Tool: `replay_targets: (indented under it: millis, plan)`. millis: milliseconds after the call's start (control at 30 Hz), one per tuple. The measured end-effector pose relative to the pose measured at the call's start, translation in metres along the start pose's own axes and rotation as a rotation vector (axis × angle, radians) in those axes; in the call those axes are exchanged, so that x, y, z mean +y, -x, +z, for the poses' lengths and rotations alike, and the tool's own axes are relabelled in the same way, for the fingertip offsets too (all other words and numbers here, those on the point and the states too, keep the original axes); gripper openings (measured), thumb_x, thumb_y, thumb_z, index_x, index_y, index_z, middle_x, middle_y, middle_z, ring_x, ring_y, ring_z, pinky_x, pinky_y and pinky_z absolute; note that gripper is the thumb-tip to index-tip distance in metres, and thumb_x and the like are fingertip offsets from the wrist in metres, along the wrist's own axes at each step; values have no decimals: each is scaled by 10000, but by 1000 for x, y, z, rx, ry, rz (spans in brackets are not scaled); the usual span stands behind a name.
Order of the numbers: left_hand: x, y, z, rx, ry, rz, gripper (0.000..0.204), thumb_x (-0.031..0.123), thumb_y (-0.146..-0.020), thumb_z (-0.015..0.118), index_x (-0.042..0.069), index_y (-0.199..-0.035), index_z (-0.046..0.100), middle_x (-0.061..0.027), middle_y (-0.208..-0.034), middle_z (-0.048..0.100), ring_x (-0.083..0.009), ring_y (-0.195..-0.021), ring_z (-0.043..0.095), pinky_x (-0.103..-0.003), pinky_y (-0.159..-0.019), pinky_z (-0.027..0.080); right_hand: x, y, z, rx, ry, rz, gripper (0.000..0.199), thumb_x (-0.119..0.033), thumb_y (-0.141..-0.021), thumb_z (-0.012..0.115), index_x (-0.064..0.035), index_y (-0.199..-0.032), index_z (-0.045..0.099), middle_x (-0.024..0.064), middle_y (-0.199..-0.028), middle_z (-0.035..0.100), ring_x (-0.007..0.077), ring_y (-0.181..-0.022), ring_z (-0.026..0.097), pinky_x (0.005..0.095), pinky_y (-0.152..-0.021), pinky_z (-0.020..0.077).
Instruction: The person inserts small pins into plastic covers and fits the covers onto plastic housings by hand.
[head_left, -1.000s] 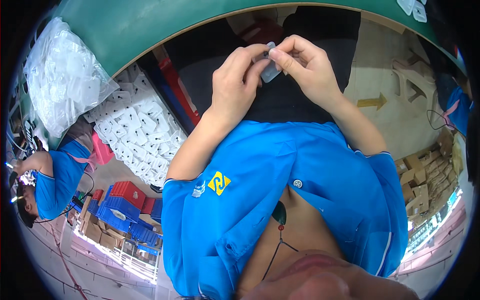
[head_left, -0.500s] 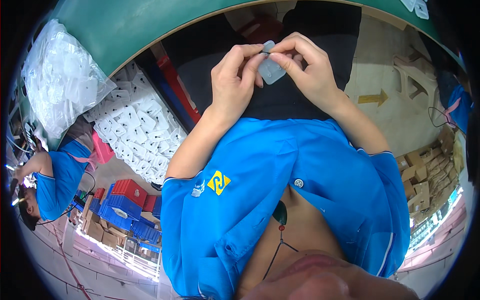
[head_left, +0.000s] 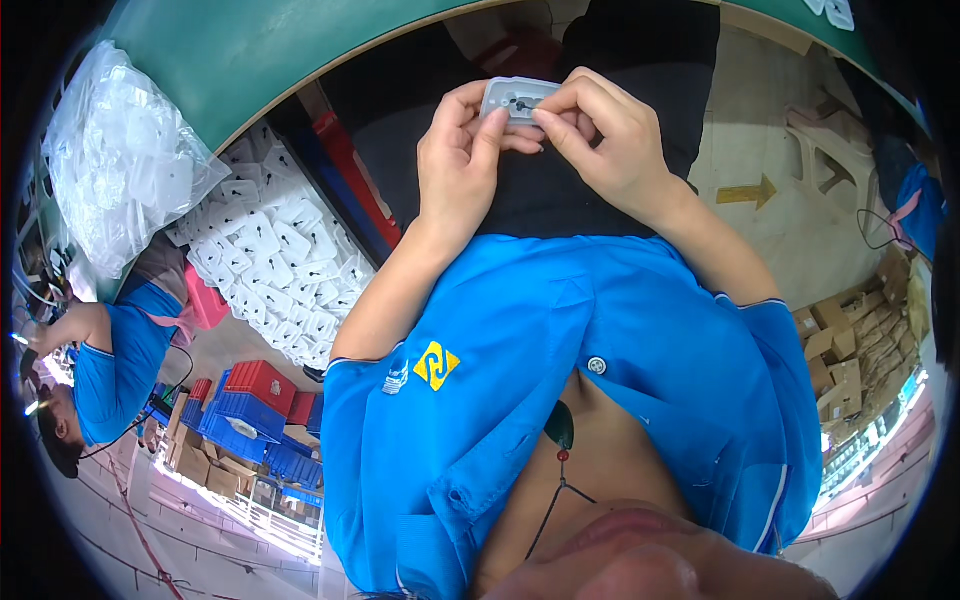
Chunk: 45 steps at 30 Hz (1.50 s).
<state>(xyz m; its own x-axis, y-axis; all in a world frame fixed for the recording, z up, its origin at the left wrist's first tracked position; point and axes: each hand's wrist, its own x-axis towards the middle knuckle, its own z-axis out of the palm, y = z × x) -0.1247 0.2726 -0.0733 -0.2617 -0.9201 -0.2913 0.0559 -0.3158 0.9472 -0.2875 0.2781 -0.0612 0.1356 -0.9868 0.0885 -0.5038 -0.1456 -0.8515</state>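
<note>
I hold a small white plastic part (head_left: 512,97) in both hands above my lap, its flat face with a dark slot turned toward me. My left hand (head_left: 460,165) grips its left end with thumb and fingers. My right hand (head_left: 610,140) pinches its right side, with the fingertips pressing near the slot in the middle. My blue shirt (head_left: 600,370) fills the lower part of the view.
A green table edge (head_left: 250,60) curves across the top left. Beside it lie a heap of white plastic parts (head_left: 270,270) and a clear bag of the same (head_left: 120,170). A co-worker in blue (head_left: 110,360) sits at far left. Blue and red crates (head_left: 250,405) and cardboard boxes (head_left: 850,340) stand on the floor.
The white part has been turned from edge-on to face me and raised slightly. Both hands shifted their fingers around it.
</note>
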Motion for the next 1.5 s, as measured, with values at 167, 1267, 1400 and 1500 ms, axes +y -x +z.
replay_targets:
  millis: [167,1267,1400,1500]
  plan:
    - [1,1,3,4,-31,22,160,12,-912,460,-59,-1056,465,-158,-927,644,-189,-800,664,-246,-687,528,1,1,2,-22,-32,112,144,-142,-775,642,-54,-711,548,37,-642,546,148,-524,543,274,-468,408]
    - [1,-3,-1,-76,55,-119,121,32,-889,523,-35,-976,472,-149,-847,632,-171,-714,646,-255,-661,532,18,-6,-5,-277,-286,341,198,-173,-781,649,-28,-845,531,93,-769,598,198,-710,570,301,-639,444]
    - [0,-3,-2,-63,71,-145,119,25,-888,520,-38,-978,473,-153,-852,634,-176,-720,651,-259,-673,533,18,-7,-2,-270,-289,323,200,-176,-785,641,-29,-844,519,104,-775,601,227,-729,583,331,-653,446]
    - [0,-5,-4,-60,95,-204,124,24,-889,516,-44,-983,472,-164,-866,635,-191,-730,658,-267,-682,538,15,-7,-2,-271,-206,323,207,-179,-785,641,-30,-857,517,108,-771,601,239,-734,588,338,-657,447]
